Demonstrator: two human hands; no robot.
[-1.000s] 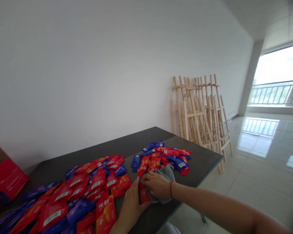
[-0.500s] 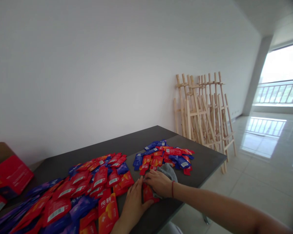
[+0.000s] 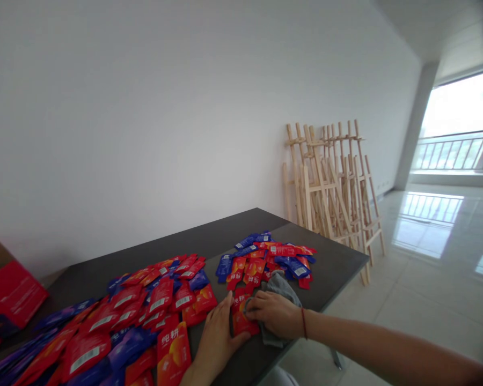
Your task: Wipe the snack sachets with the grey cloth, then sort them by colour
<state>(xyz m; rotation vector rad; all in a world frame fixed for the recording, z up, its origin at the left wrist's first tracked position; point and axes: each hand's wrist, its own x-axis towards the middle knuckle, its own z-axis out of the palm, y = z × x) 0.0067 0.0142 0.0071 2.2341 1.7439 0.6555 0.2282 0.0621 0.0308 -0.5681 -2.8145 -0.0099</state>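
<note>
A red pouch with white lettering and an orange picture lies flat on the dark table, between my two hands. My left hand rests at its left edge, fingers stretched out and thumb along its lower edge. In my right hand, a grey cloth is bunched under curled fingers and pressed on the pouch's right side. The cloth partly covers the pouch. Just beyond, a spread of red and blue pouches lies on the table.
A large heap of red and blue pouches covers the table's left side. A red carton stands at the far left. The dark tabletop ends near the wall. Wooden easels lean against the wall at right.
My right hand has moved right and toward me with the cloth, baring more of the pouch's face. My left hand stays at the pouch's edge. The view has shifted slightly.
</note>
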